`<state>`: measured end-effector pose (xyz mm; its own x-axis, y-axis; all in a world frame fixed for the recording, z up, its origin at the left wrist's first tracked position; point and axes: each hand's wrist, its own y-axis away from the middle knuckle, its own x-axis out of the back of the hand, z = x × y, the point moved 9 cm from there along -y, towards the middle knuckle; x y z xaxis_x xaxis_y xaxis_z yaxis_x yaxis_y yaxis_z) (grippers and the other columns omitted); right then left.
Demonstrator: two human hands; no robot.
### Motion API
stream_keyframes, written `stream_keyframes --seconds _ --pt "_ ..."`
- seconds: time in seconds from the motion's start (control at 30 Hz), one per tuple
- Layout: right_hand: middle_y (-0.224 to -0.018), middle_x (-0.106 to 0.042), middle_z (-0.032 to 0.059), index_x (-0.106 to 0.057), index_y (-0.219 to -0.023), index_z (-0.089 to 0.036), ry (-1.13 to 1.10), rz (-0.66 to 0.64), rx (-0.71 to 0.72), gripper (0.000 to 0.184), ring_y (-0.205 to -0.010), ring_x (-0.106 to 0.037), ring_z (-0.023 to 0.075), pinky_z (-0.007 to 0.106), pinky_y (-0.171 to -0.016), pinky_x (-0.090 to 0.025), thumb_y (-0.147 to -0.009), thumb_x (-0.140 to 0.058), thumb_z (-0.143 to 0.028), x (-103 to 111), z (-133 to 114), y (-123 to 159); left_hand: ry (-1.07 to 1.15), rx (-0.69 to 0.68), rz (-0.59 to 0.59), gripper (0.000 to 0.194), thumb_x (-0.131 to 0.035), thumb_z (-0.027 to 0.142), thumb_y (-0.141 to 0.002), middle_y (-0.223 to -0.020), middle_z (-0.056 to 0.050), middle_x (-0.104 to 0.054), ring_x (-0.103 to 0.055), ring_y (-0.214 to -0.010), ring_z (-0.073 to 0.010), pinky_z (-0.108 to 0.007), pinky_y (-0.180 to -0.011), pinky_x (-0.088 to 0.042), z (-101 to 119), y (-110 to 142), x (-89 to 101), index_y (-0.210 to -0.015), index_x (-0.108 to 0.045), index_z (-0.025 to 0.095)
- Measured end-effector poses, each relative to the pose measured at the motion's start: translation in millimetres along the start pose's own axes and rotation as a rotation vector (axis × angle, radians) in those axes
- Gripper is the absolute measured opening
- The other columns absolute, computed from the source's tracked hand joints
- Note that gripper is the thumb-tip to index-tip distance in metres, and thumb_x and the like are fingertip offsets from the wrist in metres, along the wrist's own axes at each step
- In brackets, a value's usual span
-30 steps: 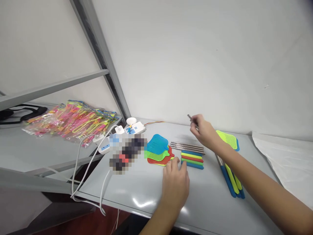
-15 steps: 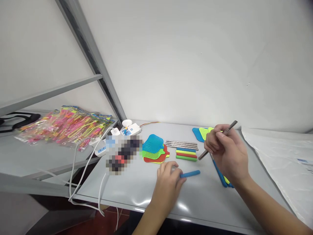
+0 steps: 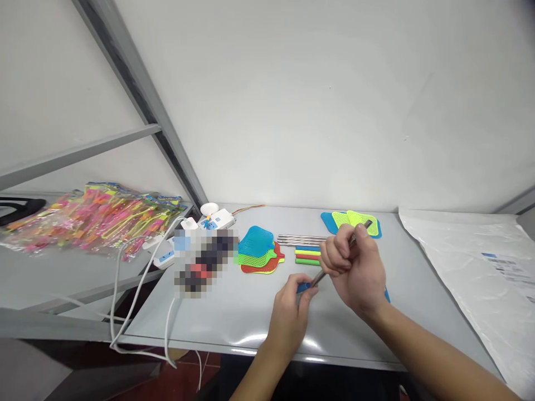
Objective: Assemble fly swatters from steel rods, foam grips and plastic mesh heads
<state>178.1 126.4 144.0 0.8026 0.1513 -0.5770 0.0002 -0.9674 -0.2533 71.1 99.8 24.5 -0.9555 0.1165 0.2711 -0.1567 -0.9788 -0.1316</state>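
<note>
Blue grip (image 3: 304,287) sits pinched in the left hand (image 3: 291,306); the right hand (image 3: 358,270) curls round a metal rod (image 3: 319,277) slanting down to the grip's end, perhaps inside it, too small to tell. Just beyond the hands lie coloured grips (image 3: 307,257), more rods (image 3: 301,240) and swatter heads (image 3: 256,243).

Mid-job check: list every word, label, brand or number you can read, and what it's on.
Nothing can be read in this view.
White sheet, right: printed label, too small and blurred.
Clear packets, left: printed tops, too blurred.
White power strip: blue markings, too small.
Metal rod and blue handle: no lettering visible.
</note>
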Motion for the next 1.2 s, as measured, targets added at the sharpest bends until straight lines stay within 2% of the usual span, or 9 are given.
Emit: stream_keyframes --seconds 0.17,0.37,0.57,0.73,0.83,0.9,1.0,1.07,1.2 --pt "-0.045 -0.023 -0.0076 -0.041 -0.059 -0.022 0.026 -0.028 -0.008 0.042 -0.043 -0.019 0.0094 0.022 -0.04 -0.02 -0.092 -0.046 -0.047 -12 11 -2 0.027 -0.004 0.078 0.012 -0.051 0.03 -0.092 -0.091 -0.003 -0.064 -0.061 -0.085 -0.0186 -0.03 -0.076 -0.046 2 1 9.5 -0.1 -0.053 0.021" --pt "-0.046 -0.022 -0.008 -0.039 -0.058 -0.022 0.076 -0.096 -0.015 0.044 -0.042 -0.019 0.0088 0.023 -0.042 -0.019 -0.092 -0.046 -0.049 -26 17 -3 0.027 0.001 0.024 0.015 -0.046 0.032 -0.095 -0.088 -0.003 -0.062 -0.056 -0.08 -0.0175 -0.028 -0.073 -0.043 0 -1 6.1 -0.099 -0.053 0.02" --pt "-0.048 -0.024 -0.0076 -0.041 -0.06 -0.022 0.095 -0.122 0.0 0.042 -0.042 -0.022 0.0088 0.024 -0.042 -0.019 -0.093 -0.045 -0.048 -26 21 -3 -0.003 -0.018 -0.051 0.02 -0.034 0.025 -0.097 -0.076 0.0 -0.052 -0.047 -0.069 -0.0152 -0.025 -0.063 -0.037 -1 -1 -1.2 -0.085 -0.049 0.02" --pt "-0.05 -0.026 -0.0076 -0.039 -0.06 -0.021 0.13 -0.171 -0.041 0.042 -0.044 -0.022 0.0086 0.024 -0.044 -0.019 -0.094 -0.044 -0.046 -25 36 -2 0.016 -0.015 -0.046 0.017 -0.036 0.025 -0.097 -0.082 -0.003 -0.057 -0.052 -0.074 -0.0172 -0.027 -0.067 -0.041 -3 -1 -0.7 -0.089 -0.05 0.02" --pt "-0.05 -0.033 -0.0061 -0.041 -0.059 -0.021 0.285 -0.193 -0.094 0.042 -0.047 -0.03 0.0097 0.025 -0.046 -0.026 -0.094 -0.045 -0.044 -23 46 1 0.075 -0.02 -0.027 0.02 -0.035 0.027 -0.098 -0.09 -0.006 -0.061 -0.056 -0.081 -0.0194 -0.03 -0.074 -0.045 -1 -1 1.5 -0.097 -0.054 0.019" --pt "-0.055 -0.046 -0.0025 -0.048 -0.06 -0.019 0.427 -0.236 -0.144 0.038 -0.054 -0.043 0.0115 0.027 -0.053 -0.035 -0.093 -0.048 -0.039 -23 49 3 0.105 -0.019 -0.014 0.023 -0.035 0.027 -0.098 -0.096 -0.007 -0.062 -0.058 -0.087 -0.0203 -0.031 -0.079 -0.046 1 -2 2.9 -0.105 -0.055 0.019" --pt "-0.07 -0.059 0.0018 -0.064 -0.077 -0.018 0.504 -0.28 -0.188 0.021 -0.07 -0.056 0.0153 0.029 -0.064 -0.043 -0.09 -0.055 -0.032 -23 46 5 0.098 -0.027 -0.026 0.026 -0.035 0.028 -0.099 -0.101 -0.008 -0.062 -0.059 -0.092 -0.0211 -0.032 -0.082 -0.045 3 -2 2.0 -0.114 -0.054 0.019" --pt "-0.061 -0.053 -0.0018 -0.067 -0.084 -0.018 0.403 -0.267 -0.201 0.021 -0.064 -0.055 0.0146 0.028 -0.06 -0.043 -0.091 -0.054 -0.034 -22 43 5 0.064 -0.033 -0.045 0.026 -0.034 0.03 -0.099 -0.094 -0.007 -0.062 -0.059 -0.087 -0.0213 -0.032 -0.078 -0.045 4 -1 0.8 -0.109 -0.055 0.018" --pt "-0.045 -0.028 -0.007 -0.056 -0.058 -0.018 0.195 -0.194 -0.221 0.046 -0.042 -0.034 0.0089 0.025 -0.044 -0.027 -0.095 -0.044 -0.043 -27 42 6 -0.014 -0.068 -0.107 0.026 -0.032 0.031 -0.1 -0.084 -0.006 -0.061 -0.056 -0.076 -0.0197 -0.029 -0.067 -0.039 14 5 0.6 -0.099 -0.054 0.018"
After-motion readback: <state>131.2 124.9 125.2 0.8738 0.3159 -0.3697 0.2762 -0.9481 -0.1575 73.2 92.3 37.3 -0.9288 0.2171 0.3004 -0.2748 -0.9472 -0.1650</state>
